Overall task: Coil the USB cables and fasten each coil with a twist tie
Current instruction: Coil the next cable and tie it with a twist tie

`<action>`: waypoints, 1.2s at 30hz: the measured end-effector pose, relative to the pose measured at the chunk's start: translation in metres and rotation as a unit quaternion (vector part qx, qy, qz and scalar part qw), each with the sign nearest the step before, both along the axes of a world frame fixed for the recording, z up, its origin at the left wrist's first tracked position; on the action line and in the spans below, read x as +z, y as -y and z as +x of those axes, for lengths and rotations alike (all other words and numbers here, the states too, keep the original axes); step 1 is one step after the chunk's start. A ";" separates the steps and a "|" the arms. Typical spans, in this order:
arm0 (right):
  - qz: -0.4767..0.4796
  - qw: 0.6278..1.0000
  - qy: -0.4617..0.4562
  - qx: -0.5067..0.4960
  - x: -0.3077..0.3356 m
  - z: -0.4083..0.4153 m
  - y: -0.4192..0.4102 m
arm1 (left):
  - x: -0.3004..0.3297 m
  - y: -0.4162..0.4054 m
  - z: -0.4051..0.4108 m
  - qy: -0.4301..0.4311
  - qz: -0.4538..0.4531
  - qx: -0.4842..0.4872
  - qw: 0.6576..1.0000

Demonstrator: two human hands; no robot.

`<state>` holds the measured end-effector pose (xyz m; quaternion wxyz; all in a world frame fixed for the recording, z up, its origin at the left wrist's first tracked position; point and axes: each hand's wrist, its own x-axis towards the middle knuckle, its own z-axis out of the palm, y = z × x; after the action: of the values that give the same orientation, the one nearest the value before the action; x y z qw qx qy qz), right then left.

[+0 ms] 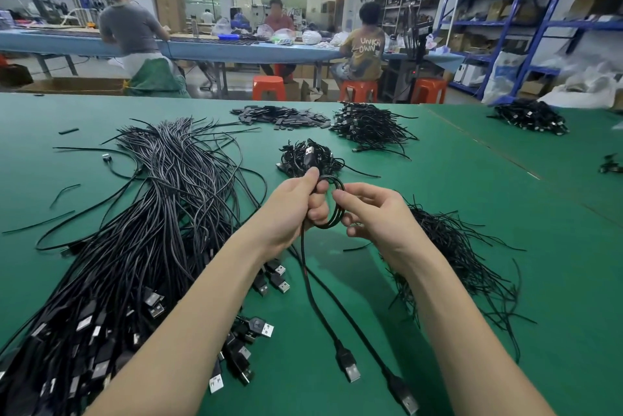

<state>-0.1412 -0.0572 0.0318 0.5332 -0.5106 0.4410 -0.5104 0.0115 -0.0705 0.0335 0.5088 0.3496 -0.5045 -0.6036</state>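
Note:
My left hand grips a small coil of black USB cable above the green table. My right hand pinches the coil's right side between thumb and fingers. Two cable tails hang from the coil and end in USB plugs lying on the table near me. A big bundle of loose black USB cables lies at my left. A heap of thin black twist ties lies under my right forearm. A small pile of finished coils sits just beyond my hands.
Farther back lie a pile of flat dark pieces and more cable heaps. Beyond the table edge stand orange stools, a blue workbench with seated people, and blue shelving at right.

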 end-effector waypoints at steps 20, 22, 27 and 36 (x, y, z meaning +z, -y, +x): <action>-0.093 0.984 -0.094 -0.118 -0.004 0.005 -0.001 | 0.003 -0.021 -0.026 0.430 -0.163 0.090 0.883; -0.118 0.972 -0.152 -0.134 -0.004 0.004 -0.001 | 0.001 -0.021 -0.027 0.426 -0.162 0.089 0.886; -0.130 0.984 -0.075 -0.098 0.005 0.009 -0.003 | -0.001 -0.018 -0.024 0.431 -0.152 0.129 0.880; -0.115 0.984 -0.111 -0.079 0.003 -0.010 0.002 | -0.001 -0.020 -0.027 0.503 -0.153 0.034 0.850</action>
<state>-0.1512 -0.0588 0.0350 0.3768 -0.5856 0.4745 -0.5385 -0.0151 -0.0501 0.0323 0.2526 0.5404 -0.7651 -0.2424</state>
